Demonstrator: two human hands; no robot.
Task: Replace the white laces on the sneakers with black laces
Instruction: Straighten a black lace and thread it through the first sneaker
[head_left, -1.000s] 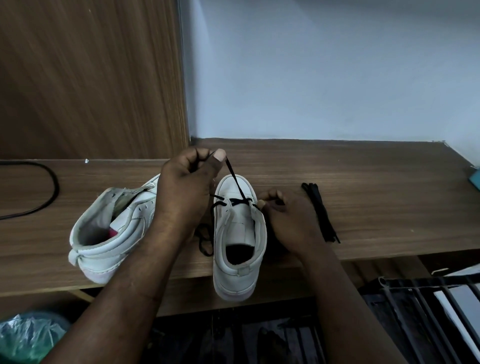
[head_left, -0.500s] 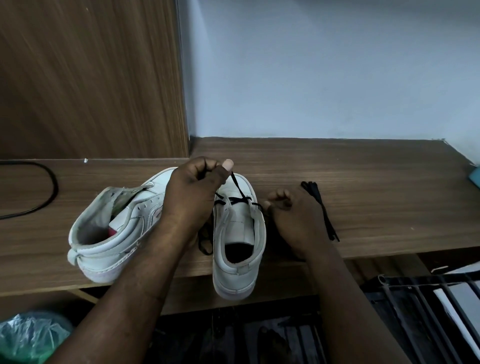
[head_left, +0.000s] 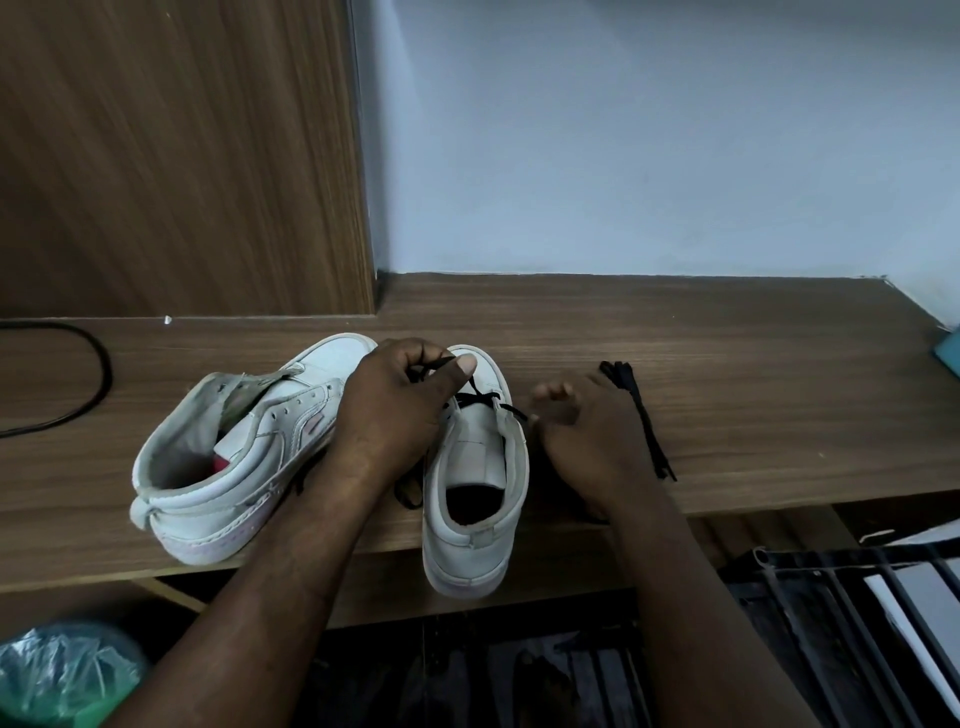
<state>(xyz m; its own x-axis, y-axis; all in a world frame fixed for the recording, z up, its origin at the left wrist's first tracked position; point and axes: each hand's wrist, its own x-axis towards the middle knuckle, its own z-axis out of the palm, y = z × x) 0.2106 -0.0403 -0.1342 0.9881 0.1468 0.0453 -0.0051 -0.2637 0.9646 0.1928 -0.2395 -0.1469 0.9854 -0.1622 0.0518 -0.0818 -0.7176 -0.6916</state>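
One black cable (head_left: 98, 374) loops along the far left of the wooden desk (head_left: 753, 389), and a green plastic bag (head_left: 62, 670) sits down below the desk edge. Next up is the left sneaker (head_left: 234, 452), tipped over on its side with the opening facing the camera. The left hand (head_left: 400, 405) is over its toe end, thumb and curled fingers pinching the black lace (head_left: 480, 401), which runs down to the front eyelets of the right sneaker (head_left: 475, 467). That one stands upright, heel poking out past the desk edge. The right hand (head_left: 587, 436) is just beside it, fingers loosely curled and blurry, and honestly I can't tell if they've got the other lace end. A spare black lace (head_left: 639, 415) lies bundled just right of that hand.
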